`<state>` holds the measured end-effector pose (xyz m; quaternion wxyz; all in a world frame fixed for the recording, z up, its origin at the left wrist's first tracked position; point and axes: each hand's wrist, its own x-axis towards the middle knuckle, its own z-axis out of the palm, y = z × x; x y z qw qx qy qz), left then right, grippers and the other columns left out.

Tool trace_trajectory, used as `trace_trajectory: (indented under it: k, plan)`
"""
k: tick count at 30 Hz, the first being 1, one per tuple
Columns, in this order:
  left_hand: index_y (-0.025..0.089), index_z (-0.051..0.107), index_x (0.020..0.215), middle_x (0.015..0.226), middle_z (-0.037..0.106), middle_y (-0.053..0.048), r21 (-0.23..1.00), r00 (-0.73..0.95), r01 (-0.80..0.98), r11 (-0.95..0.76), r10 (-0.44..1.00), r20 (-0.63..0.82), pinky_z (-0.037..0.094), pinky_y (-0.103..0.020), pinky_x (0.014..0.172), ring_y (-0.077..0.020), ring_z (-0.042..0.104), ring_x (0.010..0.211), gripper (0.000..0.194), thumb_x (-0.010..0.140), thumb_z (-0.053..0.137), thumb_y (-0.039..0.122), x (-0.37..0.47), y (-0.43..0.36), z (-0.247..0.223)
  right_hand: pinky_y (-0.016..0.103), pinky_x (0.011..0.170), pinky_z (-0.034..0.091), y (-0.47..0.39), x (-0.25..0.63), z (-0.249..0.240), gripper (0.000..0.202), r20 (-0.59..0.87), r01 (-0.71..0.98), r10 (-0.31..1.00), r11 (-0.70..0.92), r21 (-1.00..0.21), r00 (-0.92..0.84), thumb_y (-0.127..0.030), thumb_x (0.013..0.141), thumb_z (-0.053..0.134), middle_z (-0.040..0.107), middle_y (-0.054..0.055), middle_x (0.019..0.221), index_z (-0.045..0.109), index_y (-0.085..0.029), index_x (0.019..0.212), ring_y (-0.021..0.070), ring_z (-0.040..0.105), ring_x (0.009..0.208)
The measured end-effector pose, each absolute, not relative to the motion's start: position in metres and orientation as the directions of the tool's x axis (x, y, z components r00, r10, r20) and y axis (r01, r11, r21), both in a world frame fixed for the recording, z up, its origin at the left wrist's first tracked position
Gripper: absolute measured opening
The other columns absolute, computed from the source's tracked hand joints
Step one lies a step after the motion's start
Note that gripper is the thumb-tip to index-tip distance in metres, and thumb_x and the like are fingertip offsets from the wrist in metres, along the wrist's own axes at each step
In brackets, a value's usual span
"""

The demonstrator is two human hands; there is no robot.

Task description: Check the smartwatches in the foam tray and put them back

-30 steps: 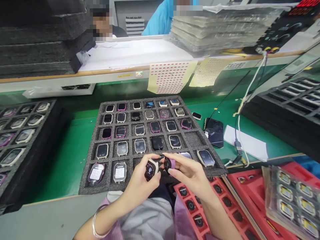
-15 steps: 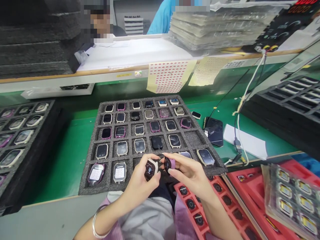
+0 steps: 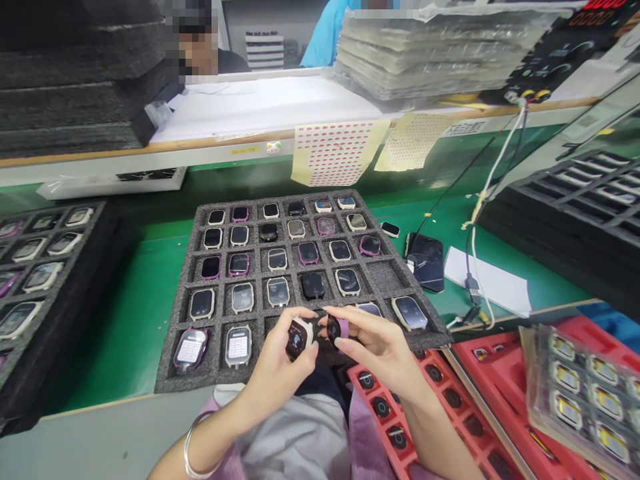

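Observation:
My left hand [image 3: 286,355] is closed on a watch with a light frame [image 3: 299,338], its dark screen lit with a small picture. Close beside it, my right hand [image 3: 376,341] pinches a purple-framed watch [image 3: 336,328], seen at an angle. The two watches are held near each other, and the fingertips partly cover both. Beyond and under the hands lies a grey foam tray [image 3: 173,343] with rows of watch faces in its compartments. A purple watch [image 3: 191,348] and a clear-edged watch [image 3: 239,345] in the front row show lit white screens.
Red trays [image 3: 361,373] with round dark parts lie at the lower right, beside clear plastic trays [image 3: 537,393]. A black phone [image 3: 426,263], cables and white paper [image 3: 487,280] are right of the foam tray. More foam trays [image 3: 75,320] stand left. Across the shelf sits a person [image 3: 227,61].
The view has shifted slightly. Both hands keep their hold on the watches, with hardly any movement between them.

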<state>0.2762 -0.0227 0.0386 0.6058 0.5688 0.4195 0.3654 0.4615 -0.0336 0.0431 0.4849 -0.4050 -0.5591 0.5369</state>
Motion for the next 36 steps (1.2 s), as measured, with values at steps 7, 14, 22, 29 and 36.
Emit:
trace_trajectory:
  k: [7,14,22,29,36]
  plan:
    - [0.021,0.049,0.113,0.098,0.060,-0.002,0.999,0.369,0.026,0.043,0.928,-0.050,0.045,-0.026,0.079,-0.0156,0.058,0.086,0.031,0.083,0.054,0.013,0.2765,-0.0222,0.0368,0.034,0.088,0.056,-0.0346,0.4616,0.0438,0.037,0.065,-0.062,0.981,0.055,-0.997,-0.182,-0.025,0.084,0.069,0.066,0.007,0.112,0.066,-0.026,0.120,0.0213,0.068,0.096]
    - [0.022,0.049,0.111,0.084,0.054,0.002,0.996,0.320,-0.014,0.089,0.944,-0.080,0.042,-0.021,0.059,-0.0106,0.051,0.065,0.029,0.083,0.056,0.019,0.2765,-0.0242,0.0350,0.034,0.087,0.057,-0.0338,0.4623,0.0424,0.037,0.082,-0.081,0.980,0.069,-0.994,-0.179,-0.027,0.083,0.070,0.067,0.008,0.110,0.066,-0.025,0.120,0.0221,0.069,0.095]
    - [0.022,0.049,0.112,0.082,0.052,0.003,0.994,0.311,-0.043,0.101,0.947,-0.082,0.040,-0.021,0.056,-0.0089,0.046,0.059,0.031,0.082,0.057,0.018,0.2775,-0.0229,0.0343,0.034,0.085,0.058,-0.0336,0.4630,0.0422,0.038,0.089,-0.076,0.980,0.077,-0.994,-0.178,-0.029,0.082,0.072,0.068,0.009,0.110,0.067,-0.025,0.119,0.0229,0.070,0.093]
    - [0.023,0.047,0.113,0.086,0.051,0.003,0.995,0.319,-0.025,0.102,0.944,-0.089,0.039,-0.020,0.056,-0.0072,0.043,0.058,0.034,0.082,0.054,0.012,0.2767,-0.0226,0.0346,0.034,0.086,0.057,-0.0333,0.4629,0.0442,0.040,0.054,-0.114,0.980,0.032,-0.993,-0.190,-0.025,0.081,0.072,0.070,0.008,0.108,0.065,-0.025,0.121,0.0222,0.070,0.092]
    - [0.021,0.047,0.120,0.088,0.056,0.000,0.983,0.321,-0.089,0.159,0.939,-0.123,0.045,-0.022,0.061,-0.0104,0.053,0.065,0.041,0.082,0.061,0.020,0.2779,-0.0197,0.0366,0.043,0.096,0.051,-0.0277,0.4683,0.0442,0.047,0.001,-0.122,0.973,-0.028,-0.992,-0.229,-0.034,0.089,0.063,0.067,0.011,0.119,0.054,-0.024,0.133,0.0262,0.067,0.103]
